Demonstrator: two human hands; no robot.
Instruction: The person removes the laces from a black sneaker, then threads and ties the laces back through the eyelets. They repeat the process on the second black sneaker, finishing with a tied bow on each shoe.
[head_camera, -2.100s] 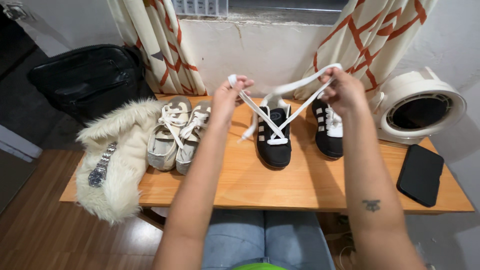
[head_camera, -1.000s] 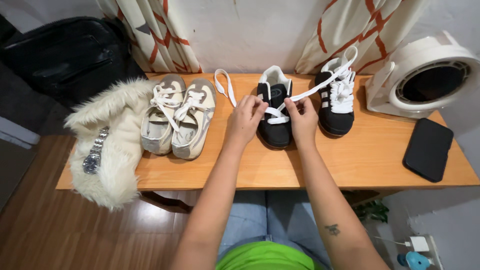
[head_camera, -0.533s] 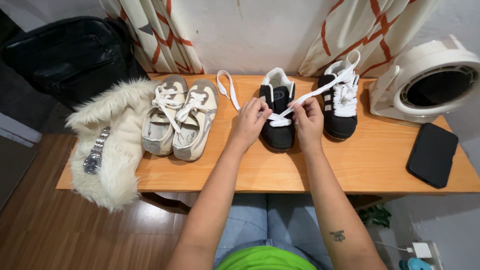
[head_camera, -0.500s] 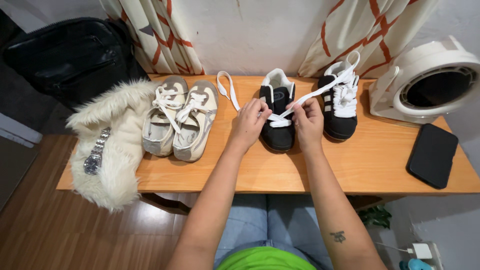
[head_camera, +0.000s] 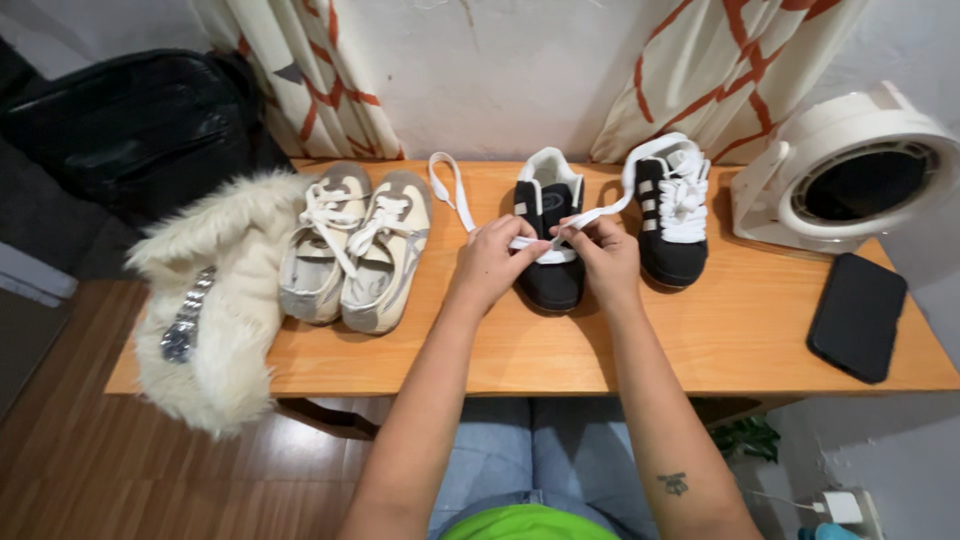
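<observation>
Our left hand (head_camera: 492, 262) and right hand (head_camera: 603, 255) both pinched shut on the white lace (head_camera: 533, 242), over black shoe (head_camera: 548, 240) mid-bench (head_camera: 730, 335), beige pair (head_camera: 355, 250) just left, laced black shoe (head_camera: 672, 215) close right, bare front edge.

A wooden table (head_camera: 720, 340) carries everything. At its middle stands a black shoe (head_camera: 547, 235). Just right of it is a second black shoe (head_camera: 672, 215); farther right, a white fan (head_camera: 845, 170) and a black phone (head_camera: 857, 316). Left of it, two beige sneakers (head_camera: 355, 250), then a white fur piece (head_camera: 215, 300) bearing a wristwatch (head_camera: 183, 322).
</observation>
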